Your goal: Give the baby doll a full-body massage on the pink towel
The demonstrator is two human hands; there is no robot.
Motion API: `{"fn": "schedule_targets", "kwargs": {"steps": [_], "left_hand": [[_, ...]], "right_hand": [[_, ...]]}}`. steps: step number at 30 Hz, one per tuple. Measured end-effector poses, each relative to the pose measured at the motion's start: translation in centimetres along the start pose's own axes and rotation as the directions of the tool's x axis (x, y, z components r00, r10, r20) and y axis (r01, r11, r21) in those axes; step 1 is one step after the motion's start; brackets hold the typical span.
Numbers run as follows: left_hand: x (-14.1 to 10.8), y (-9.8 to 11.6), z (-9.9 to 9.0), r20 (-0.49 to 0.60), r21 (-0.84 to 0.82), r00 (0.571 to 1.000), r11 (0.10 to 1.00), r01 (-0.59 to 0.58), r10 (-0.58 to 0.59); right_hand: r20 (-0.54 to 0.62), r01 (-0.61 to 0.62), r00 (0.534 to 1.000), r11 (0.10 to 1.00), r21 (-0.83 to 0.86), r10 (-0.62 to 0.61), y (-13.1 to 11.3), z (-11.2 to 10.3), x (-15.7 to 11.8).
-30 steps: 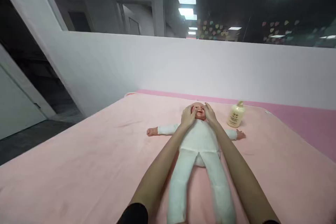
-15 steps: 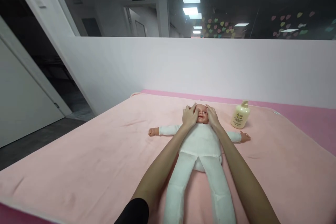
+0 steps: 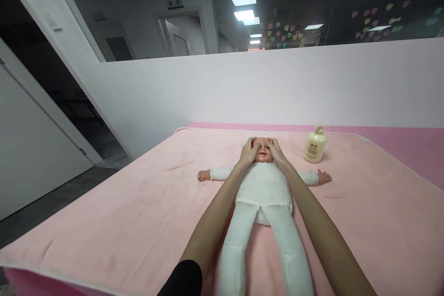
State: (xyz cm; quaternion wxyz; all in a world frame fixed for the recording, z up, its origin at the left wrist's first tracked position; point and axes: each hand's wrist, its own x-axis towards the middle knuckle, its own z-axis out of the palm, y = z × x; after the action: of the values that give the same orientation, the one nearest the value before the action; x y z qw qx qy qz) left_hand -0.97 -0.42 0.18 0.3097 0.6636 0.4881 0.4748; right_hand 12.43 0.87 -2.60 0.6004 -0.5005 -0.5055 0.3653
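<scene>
A baby doll (image 3: 263,185) with a white cloth body lies on its back, arms spread out and legs toward me. My left hand (image 3: 249,151) rests against the left side of the doll's head, its thumb over the brow near the eye. On the other side of the head lies my right hand (image 3: 276,151), fingers up at the forehead and thumb close to the other eye. Both hands touch the head with their fingers apart, and neither grips it. The doll's nose and mouth show between them.
Under the doll a pink blanket (image 3: 138,203) covers the surface. A pale yellow pump bottle (image 3: 315,145) stands at the back right. Behind runs a white low wall (image 3: 243,88) with dark glass above; a door (image 3: 38,148) is at the far left.
Both thumbs have moved inward on the doll's face, from the sides of the head to the brow and eyes. The view has tilted slightly.
</scene>
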Motion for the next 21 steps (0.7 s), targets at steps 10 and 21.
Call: {"fn": "schedule_targets", "kwargs": {"steps": [10, 21], "left_hand": [[0.5, -0.3, -0.4, 0.035, -0.029, 0.999, 1.000, -0.006, 0.007], [0.1, 0.3, -0.6, 0.043, 0.033, 0.999, 0.999, -0.022, 0.020]], "right_hand": [[0.097, 0.011, 0.995, 1.000, 0.010, -0.012, -0.1, -1.0, -0.4], [0.066, -0.013, 0.998, 0.995, 0.099, 0.006, -1.1, -1.0, -0.7]]}}
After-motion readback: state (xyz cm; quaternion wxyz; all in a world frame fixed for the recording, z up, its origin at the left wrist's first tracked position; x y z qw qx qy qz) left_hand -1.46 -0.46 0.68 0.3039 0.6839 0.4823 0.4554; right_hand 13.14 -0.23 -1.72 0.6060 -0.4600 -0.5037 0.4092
